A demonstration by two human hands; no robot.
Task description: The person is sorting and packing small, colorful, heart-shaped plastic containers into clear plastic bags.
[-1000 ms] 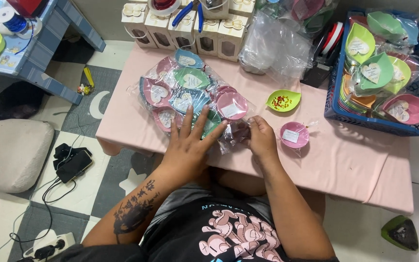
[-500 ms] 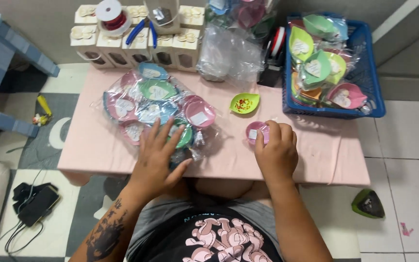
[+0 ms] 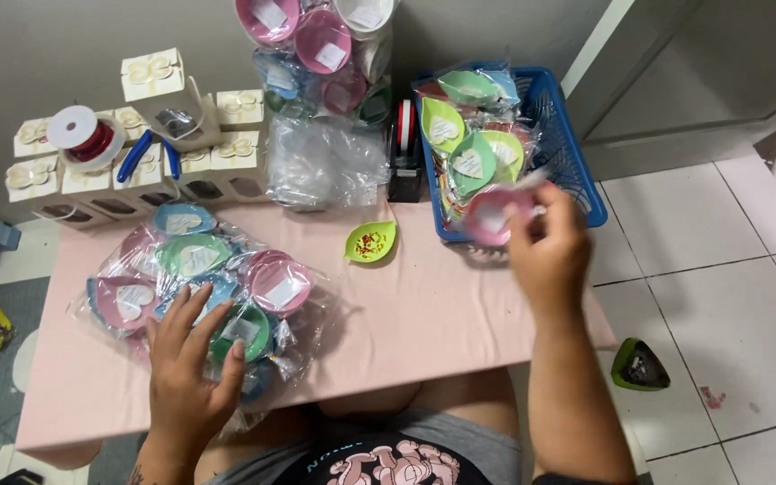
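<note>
My right hand (image 3: pixel 550 256) holds a pink round wrapped dish (image 3: pixel 493 213), blurred, at the front edge of the blue basket (image 3: pixel 577 180). The basket holds several green leaf-shaped and pink wrapped dishes (image 3: pixel 471 148). My left hand (image 3: pixel 192 364) lies flat, fingers spread, on a pile of wrapped round dishes (image 3: pixel 199 278) in pink, green and blue on the left of the pink table (image 3: pixel 424 314). A small green leaf dish (image 3: pixel 371 241) with red and yellow bits sits at the table's middle.
White gift boxes (image 3: pixel 150 135) line the back left, with a spool of red wire (image 3: pixel 83 135) and blue-handled pliers (image 3: pixel 150 153) on them. Clear bags (image 3: pixel 325 162) and a tape dispenser (image 3: pixel 403 153) stand behind. A green and black object (image 3: pixel 639 364) lies on the floor tiles.
My right hand picked up the pink dish from the table's middle and carried it right to the blue basket. My left hand stayed on the pile. The view swung right.
</note>
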